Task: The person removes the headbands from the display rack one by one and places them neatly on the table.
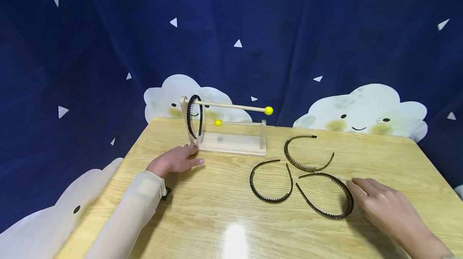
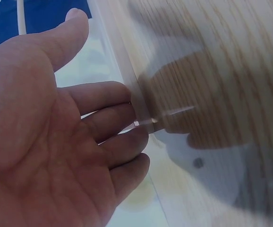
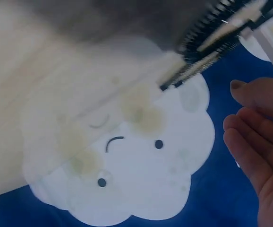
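Note:
A small wooden stand [image 1: 231, 144] has two rods with yellow ball tips. One black toothed headband [image 1: 189, 119] hangs on the upper rod by the left post. At the left end of the base, my left hand [image 1: 176, 159] rests its fingertips, thumb apart; the left wrist view shows the palm [image 2: 46, 142] holding nothing. Three more headbands lie on the table: one near the middle [image 1: 271, 200], one behind [image 1: 288, 157] and one at right [image 1: 350, 198]. Beside the right one is my right hand [image 1: 388, 206], fingers loosely bent, nothing between them in the right wrist view.
The light wood table [image 1: 202, 218] carries everything, with a bright reflection near its front. Behind it hangs a dark blue curtain [image 1: 224, 5] with white triangles and smiling clouds. A dark band [image 1: 166, 193] shows at my left wrist.

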`<action>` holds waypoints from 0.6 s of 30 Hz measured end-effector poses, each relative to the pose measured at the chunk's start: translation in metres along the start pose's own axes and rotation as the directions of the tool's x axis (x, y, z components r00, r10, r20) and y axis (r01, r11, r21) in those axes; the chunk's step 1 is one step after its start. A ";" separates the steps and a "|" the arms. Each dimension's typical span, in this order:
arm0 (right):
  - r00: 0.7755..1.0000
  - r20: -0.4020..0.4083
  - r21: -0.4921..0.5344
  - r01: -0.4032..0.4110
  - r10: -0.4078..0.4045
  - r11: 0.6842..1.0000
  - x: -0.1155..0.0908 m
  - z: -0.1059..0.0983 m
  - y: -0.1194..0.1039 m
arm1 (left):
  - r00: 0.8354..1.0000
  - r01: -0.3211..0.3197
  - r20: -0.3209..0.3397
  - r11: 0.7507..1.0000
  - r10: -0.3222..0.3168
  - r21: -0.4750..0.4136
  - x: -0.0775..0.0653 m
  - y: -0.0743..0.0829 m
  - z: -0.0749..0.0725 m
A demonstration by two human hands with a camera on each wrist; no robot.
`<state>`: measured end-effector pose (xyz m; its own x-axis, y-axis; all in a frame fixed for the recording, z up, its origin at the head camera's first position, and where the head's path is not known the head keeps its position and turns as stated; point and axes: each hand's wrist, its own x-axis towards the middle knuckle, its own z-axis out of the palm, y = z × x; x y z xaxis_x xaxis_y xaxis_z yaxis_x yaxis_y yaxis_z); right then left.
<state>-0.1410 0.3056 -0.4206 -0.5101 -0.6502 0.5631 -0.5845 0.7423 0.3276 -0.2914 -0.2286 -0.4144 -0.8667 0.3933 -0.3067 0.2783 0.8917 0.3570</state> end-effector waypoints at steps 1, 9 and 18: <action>1.000 -0.008 0.005 -0.016 0.016 1.000 0.003 0.000 0.000 | 1.000 0.000 -0.001 1.000 0.000 0.003 0.000 0.000 0.000; 0.986 -0.090 0.132 -0.125 0.138 0.983 0.031 0.007 -0.006 | 1.000 0.000 -0.001 1.000 0.000 0.024 0.001 0.003 -0.002; 0.958 -0.062 0.345 -0.243 0.280 0.906 0.070 0.014 -0.017 | 1.000 0.023 0.011 1.000 -0.023 0.000 0.001 0.001 -0.001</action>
<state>-0.1749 0.2451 -0.3974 -0.6136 -0.4048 0.6780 -0.6239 0.7749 -0.1019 -0.2923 -0.2270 -0.4135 -0.8683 0.3748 -0.3249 0.2578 0.9007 0.3497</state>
